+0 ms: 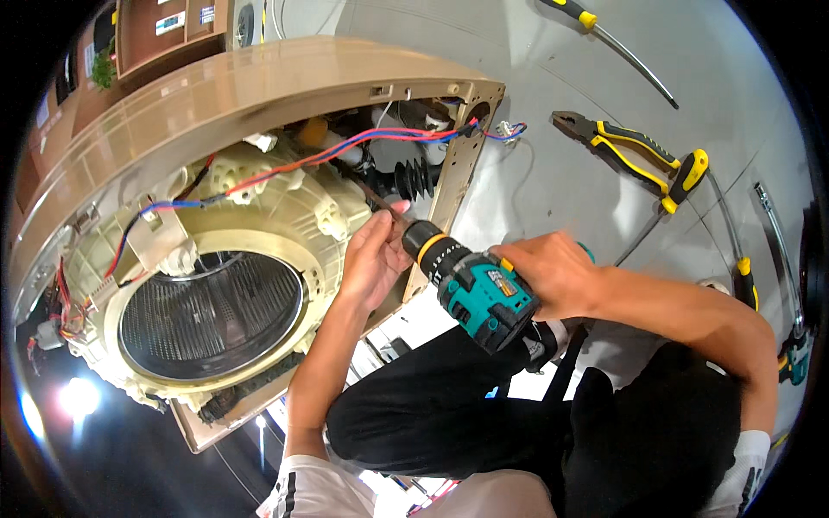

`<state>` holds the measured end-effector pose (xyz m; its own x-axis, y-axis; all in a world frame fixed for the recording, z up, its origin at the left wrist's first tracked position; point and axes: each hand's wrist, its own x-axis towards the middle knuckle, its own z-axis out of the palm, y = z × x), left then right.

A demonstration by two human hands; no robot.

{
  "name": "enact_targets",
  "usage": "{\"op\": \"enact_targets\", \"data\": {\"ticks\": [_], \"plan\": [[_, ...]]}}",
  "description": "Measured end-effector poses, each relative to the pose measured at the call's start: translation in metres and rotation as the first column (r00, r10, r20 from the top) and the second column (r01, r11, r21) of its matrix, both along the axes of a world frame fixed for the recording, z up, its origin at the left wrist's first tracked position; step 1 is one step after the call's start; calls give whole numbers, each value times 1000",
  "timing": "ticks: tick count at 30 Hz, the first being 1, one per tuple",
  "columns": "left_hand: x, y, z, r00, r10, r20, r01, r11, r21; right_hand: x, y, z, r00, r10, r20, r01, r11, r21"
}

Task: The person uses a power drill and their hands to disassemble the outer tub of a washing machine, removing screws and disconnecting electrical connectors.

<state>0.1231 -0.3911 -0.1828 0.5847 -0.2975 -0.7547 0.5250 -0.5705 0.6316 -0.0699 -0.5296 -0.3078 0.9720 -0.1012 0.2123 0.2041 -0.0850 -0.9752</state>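
Observation:
My right hand [544, 272] grips a teal cordless drill [484, 302] with a black and yellow chuck, angled toward an opened washing machine's cream tub [224, 242]. My left hand [376, 250] has its fingers curled round the long bit [378, 197] just ahead of the chuck. The bit's far end reaches inside the machine and is hard to make out. Red and blue wires [397, 133] run above it, near a black bellows part [413, 180]. The steel drum [207, 315] shows in the tub's round opening, within the beige cabinet [259, 65].
Pliers [630, 155], screwdrivers [635, 60] and a long socket tool [777, 250] lie on the grey tiled floor [535, 216] at right, with another teal power tool [794, 358] at the rim. My bent legs, in black trousers, fill the lower middle. Brown furniture [155, 43] stands at upper left.

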Motion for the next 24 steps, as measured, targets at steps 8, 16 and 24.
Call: {"op": "enact_targets", "data": {"ticks": [8,16,24], "plan": [[6,3,-8,999,36,17,-36,999,-6,9,12,-12,997,51,-57,-51,999,1],[12,1,-12,995,93,47,-91,994,-53,20,12,-15,1000,24,-9,-24,999,36],[14,7,-15,996,68,51,-65,996,-63,18,17,-15,999,-27,-20,28,998,50]]}}
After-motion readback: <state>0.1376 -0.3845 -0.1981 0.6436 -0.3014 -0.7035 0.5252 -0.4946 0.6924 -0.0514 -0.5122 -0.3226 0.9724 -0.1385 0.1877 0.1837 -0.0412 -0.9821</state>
